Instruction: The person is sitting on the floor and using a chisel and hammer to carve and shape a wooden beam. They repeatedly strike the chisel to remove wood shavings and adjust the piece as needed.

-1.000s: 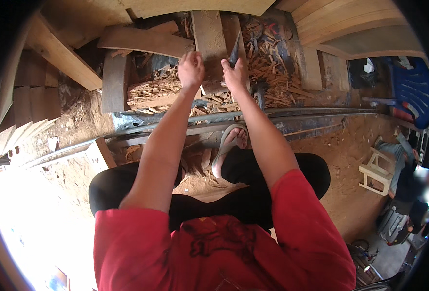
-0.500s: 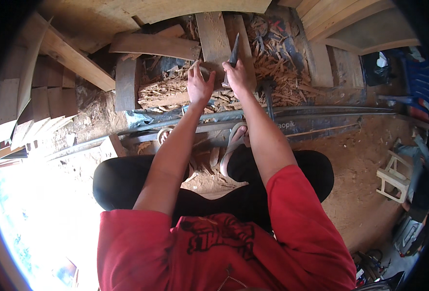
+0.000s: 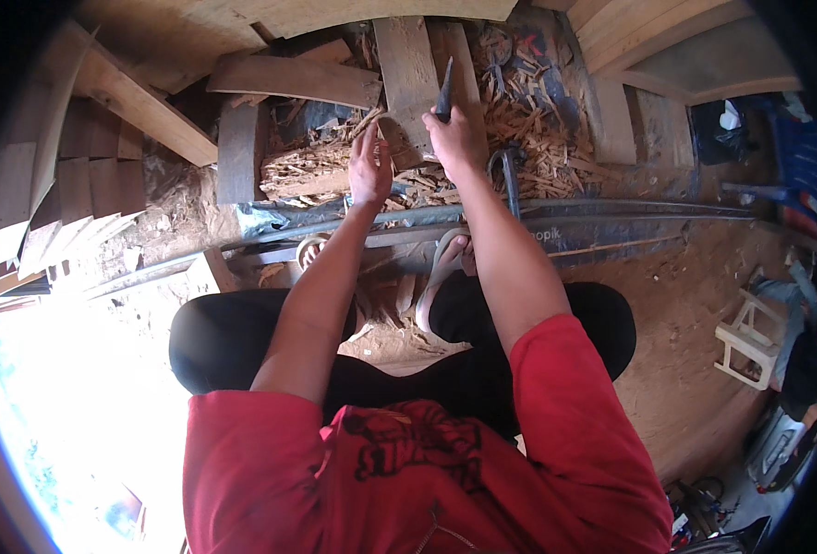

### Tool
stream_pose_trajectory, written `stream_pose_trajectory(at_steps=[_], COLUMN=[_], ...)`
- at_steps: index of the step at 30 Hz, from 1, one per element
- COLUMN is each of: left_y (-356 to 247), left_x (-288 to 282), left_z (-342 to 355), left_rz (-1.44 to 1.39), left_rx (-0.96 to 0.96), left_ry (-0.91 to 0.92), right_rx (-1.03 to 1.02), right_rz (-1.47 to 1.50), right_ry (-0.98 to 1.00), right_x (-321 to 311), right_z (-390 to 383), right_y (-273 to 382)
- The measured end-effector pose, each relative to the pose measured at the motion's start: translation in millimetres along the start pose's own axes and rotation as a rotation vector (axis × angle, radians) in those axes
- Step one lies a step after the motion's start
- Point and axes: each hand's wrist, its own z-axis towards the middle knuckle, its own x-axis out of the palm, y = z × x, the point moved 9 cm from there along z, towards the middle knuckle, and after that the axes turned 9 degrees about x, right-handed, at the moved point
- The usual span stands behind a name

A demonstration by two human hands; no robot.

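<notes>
My right hand (image 3: 454,140) is closed around a dark, tapered pointed tool (image 3: 445,90), its narrow end pointing away from me. Whether that end is a blade or a handle is unclear. Beneath the tool lies a wide plank (image 3: 408,69), with a second board (image 3: 453,51) alongside. To the left, my left hand (image 3: 369,168) is open, fingers stretched away from me, beside the plank's near end. A brownish wood strip (image 3: 366,122) shows at its fingertips; whether they touch it is hard to tell.
Wood chips (image 3: 542,134) are heaped around the planks. A dark metal tool (image 3: 508,175) stands by my right wrist. Long pipes (image 3: 602,210) cross in front of my feet. Stacked boards (image 3: 76,198) lean at left; a small pale stool (image 3: 750,340) sits at right.
My left hand has moved slightly left and nearer to me, its curled fingers straightening; the rounded brown piece in it has left its grasp. My right hand still grips the pointed tool.
</notes>
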Motion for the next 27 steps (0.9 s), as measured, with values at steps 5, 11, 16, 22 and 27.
stream_pose_trajectory(at_steps=[5,11,16,22,27], left_y=[20.1,39.5,11.3,26.6,36.4], left_x=[-47.0,-35.7,-12.2,-8.1,7.1], left_z=[9.4,36.5,15.8,25.9,54.4], left_rz=[0.129,-0.02,-0.017,-0.06,-0.11], left_rx=[-0.128,-0.209,-0.049,-0.145,-0.165], left_ry=[-0.446,-0.327,-0.151,-0.153,0.05], right_rx=[-0.079,-0.111,-0.141,-0.276,-0.326], right_rz=[-0.394,-0.743,-1.094,-0.972,-0.85], right_ry=[-0.22,0.197,0.413,0.545,0.518], right_x=[-18.3,-24.4,-37.9,-55.2,-54.7], right_z=[-32.3,-29.3,-32.3,-92.4,-112.0], right_y=[2.8,14.6,66.8,78.5,35.9])
